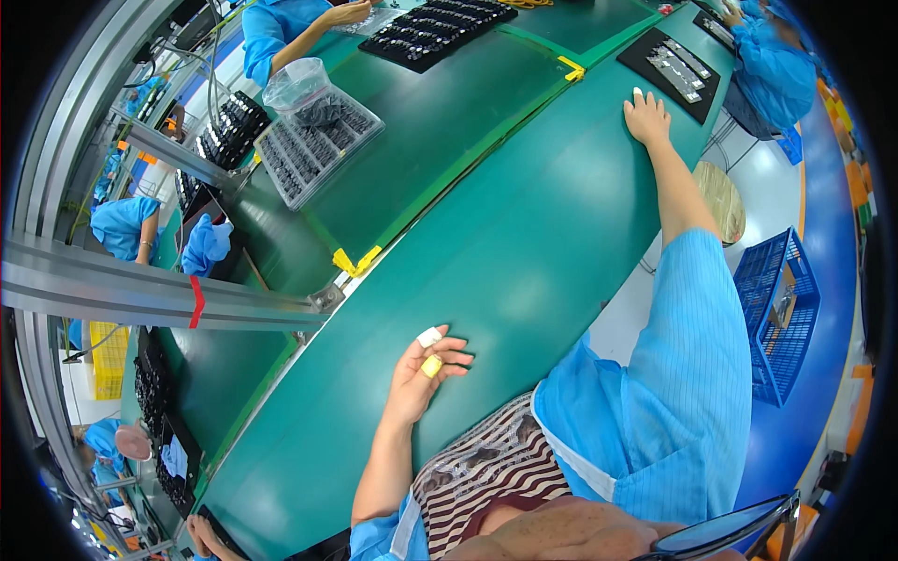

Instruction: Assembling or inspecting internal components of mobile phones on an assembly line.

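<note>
Right hand [645,119], nearer than left hand [418,372], both grips released, lies just below-left of the black tray [639,58] at frame upper right, whose long axis slants down-right.

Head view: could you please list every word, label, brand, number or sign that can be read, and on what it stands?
No text can be read anywhere in this view.
Silver pieces on the black board near the right hand: any marks are too small to read.
Clear compartment box: any marks are too small.
Yellow finger cover on the left hand: no lettering shows.
</note>
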